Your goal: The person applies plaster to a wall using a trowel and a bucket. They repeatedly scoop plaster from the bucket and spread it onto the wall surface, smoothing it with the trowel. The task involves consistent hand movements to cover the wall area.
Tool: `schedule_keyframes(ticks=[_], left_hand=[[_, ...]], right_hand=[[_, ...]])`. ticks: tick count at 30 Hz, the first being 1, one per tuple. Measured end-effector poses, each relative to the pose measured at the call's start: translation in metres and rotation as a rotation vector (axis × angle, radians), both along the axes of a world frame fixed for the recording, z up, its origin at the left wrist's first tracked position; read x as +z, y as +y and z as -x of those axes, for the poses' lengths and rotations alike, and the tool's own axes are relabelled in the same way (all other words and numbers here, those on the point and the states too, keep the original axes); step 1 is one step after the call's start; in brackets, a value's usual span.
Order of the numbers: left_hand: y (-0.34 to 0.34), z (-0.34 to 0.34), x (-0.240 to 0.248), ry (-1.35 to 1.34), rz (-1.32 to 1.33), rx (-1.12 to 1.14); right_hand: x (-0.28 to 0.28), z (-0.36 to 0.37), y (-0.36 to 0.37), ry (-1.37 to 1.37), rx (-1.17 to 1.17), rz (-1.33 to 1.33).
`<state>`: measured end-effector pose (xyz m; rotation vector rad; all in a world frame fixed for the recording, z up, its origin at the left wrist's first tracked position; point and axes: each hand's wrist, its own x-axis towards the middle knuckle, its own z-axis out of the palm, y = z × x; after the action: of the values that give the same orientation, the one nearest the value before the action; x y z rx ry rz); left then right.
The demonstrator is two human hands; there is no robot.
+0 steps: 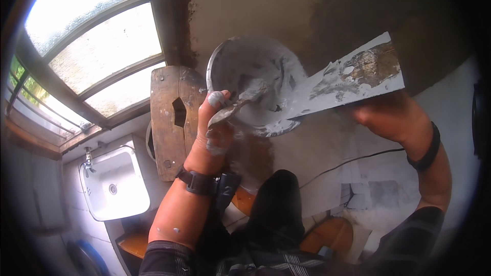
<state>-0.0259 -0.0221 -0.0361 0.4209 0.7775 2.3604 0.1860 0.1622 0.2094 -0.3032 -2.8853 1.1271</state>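
Observation:
A round bucket [221, 63] with grey-white plaster smeared inside sits in front of me. At its near left rim my left hand [215, 133] is closed round a narrow plaster-caked tool [234, 110], whose far end reaches into the bucket. Its kind is hidden under the plaster, and dabs of the stuff mark my thumb and palm. From the right, my right hand [386, 117] grips a long flat plastering trowel [327, 89] from behind. The trowel slants down to the left, its low end at the bucket's right rim. White plaster coats most of its face, with a brown patch near the upper end. My right fingers are partly hidden and blurred.
Left of the bucket stands a wooden stool [166, 102] with a slot in its seat. A white sink [115, 184] with a tap lies below the window [102, 51]. A dark cable [353, 158] runs on the right. Orange-brown round seats [327, 240] are near my legs.

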Motion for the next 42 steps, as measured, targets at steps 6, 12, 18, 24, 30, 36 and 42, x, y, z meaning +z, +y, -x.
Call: schedule_keyframes(ticks=[6, 12, 18, 24, 30, 36, 42], left_hand=[[0.005, -0.004, 0.014, -0.174, 0.076, -0.143], [-0.007, 0.001, 0.022, -0.36, 0.042, -0.134], [-0.011, 0.015, 0.027, -0.402, -0.1, -0.138], [-0.002, 0.014, 0.037, -0.404, -0.077, -0.138], [-0.015, 0.015, 0.026, -0.495, -0.059, -0.099], [-0.033, 0.015, 0.024, 0.088, -0.155, -0.009], [-0.055, 0.019, 0.038, -0.361, -0.014, 0.031]], right_hand=[[-0.018, -0.003, 0.024, -0.156, 0.044, -0.234], [-0.04, -0.003, 0.024, -0.072, 0.076, -0.499], [-0.057, -0.002, 0.025, 0.106, 0.094, -0.868], [-0.071, 0.005, 0.039, 0.341, 0.116, -1.012], [-0.105, 0.043, 0.051, 0.531, -0.112, -0.605], [-0.15, 0.109, 0.099, 0.863, -0.227, 0.177], [-0.193, 0.183, 0.146, 1.042, -0.203, 0.734]])
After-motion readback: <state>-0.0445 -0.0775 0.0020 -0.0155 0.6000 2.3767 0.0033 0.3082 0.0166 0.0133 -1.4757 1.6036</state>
